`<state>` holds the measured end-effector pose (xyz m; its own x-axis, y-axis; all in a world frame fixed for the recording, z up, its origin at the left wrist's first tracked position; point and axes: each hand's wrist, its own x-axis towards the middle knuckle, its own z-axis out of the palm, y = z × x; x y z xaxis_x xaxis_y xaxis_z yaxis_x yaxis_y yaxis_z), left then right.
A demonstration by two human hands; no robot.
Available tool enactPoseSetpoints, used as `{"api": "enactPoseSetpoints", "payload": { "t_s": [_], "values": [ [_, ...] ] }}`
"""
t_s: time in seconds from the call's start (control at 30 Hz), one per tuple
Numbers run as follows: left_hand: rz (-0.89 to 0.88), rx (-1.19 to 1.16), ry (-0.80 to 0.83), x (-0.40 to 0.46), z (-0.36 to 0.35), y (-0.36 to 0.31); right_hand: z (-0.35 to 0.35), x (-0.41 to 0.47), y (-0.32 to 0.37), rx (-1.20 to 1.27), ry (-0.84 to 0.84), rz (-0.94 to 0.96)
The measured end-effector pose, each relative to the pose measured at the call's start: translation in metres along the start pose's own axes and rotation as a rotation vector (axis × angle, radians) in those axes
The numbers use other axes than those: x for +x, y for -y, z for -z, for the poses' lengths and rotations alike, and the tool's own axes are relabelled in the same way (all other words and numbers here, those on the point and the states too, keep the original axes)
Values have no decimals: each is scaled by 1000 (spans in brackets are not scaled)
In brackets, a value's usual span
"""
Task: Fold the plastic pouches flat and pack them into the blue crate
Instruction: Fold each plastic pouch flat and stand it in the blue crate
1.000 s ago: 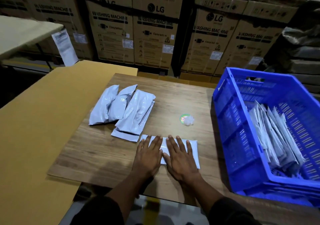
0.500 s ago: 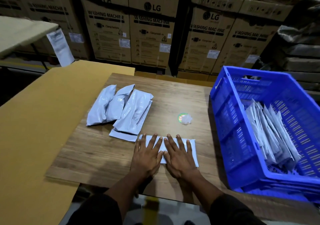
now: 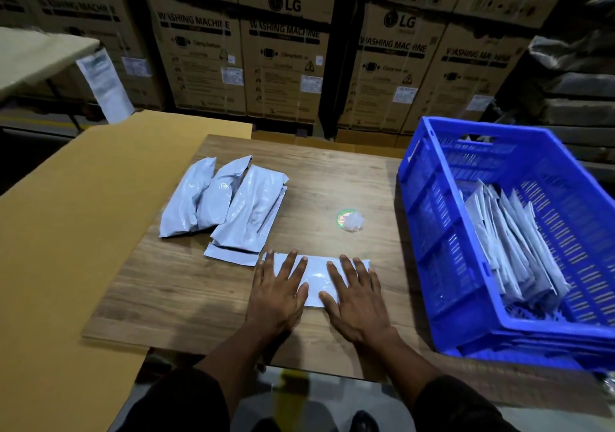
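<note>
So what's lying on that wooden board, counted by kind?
Puffy pouches, piled and overlapping: at least 3
Flat pouch: 1
Small round sticker with crumpled wrap: 1
Total: at least 5

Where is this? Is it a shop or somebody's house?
Most likely a warehouse or packing area. Big stacked washing machine cartons fill the back, a blue crate holds packed pouches, and more pouches wait on the wooden table.
</note>
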<state>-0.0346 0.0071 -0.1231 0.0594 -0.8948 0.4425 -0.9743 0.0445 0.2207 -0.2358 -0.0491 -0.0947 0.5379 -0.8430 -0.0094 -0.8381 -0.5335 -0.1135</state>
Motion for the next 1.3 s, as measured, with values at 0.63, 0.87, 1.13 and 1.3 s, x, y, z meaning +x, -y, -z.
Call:
{"api": "enactPoseSetpoints", "payload": {
  "t_s": [0.63,0.87,1.13,1.3],
  "values": [
    [89,61,-3,-9,8,-9,23,4,1,-58,20,-77],
    [-60,24,8,-16,2,-3,6,13,30,-77,76,206],
    [-68,41,-5,-15,3,0,6,15,32,-35,137,173],
    [-15,71,76,-3,7,3,15,18,23,33,121,213]
  ]
}}
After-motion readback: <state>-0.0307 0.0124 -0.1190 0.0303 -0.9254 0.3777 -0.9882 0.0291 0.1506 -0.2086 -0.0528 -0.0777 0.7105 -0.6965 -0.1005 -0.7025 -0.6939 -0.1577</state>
